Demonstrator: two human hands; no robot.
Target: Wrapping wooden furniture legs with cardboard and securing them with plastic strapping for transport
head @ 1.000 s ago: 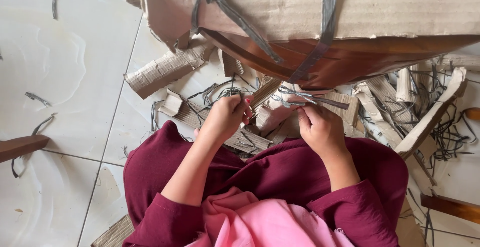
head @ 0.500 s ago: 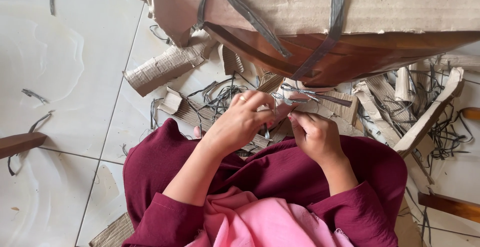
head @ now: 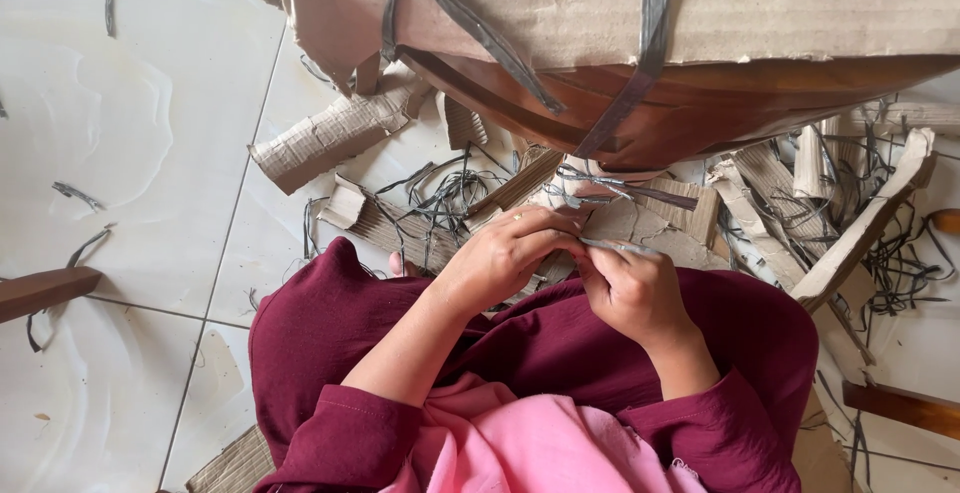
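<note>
At the far left of the frame a dark wooden piece [head: 45,291] pokes in over the pale tiled floor [head: 130,153], with a few stray grey strap scraps lying on the tiles. Further in, a torn roll of corrugated cardboard [head: 335,138] lies at the upper left of centre, beside a tangle of loose dark strap offcuts [head: 445,198].

At the centre, the left hand [head: 505,258] has moved across since a second ago: then it sat apart from the right, and now its fingertips meet the right hand's at the middle of the frame. The fingers are curled close, thumb and forefinger pinched together on the near end of a thin grey strap [head: 615,246]. The right hand [head: 635,293] is closed too, its fingers folded over the same strap just beside the left's pinch. So both hands now work one short length between them rather than holding separate bits; I judge they are picking or tearing at it.

The strap itself is narrow, flat and silvery grey, slightly crumpled, running from the fingers up toward the bundle above the lap. That bundle is a large cardboard-wrapped piece [head: 700,3] across the top of the frame, glossy brown wood showing at its torn underside, bound by two dark bands [head: 650,33].

To the right lie cardboard strips [head: 860,233] and more strap litter.
</note>
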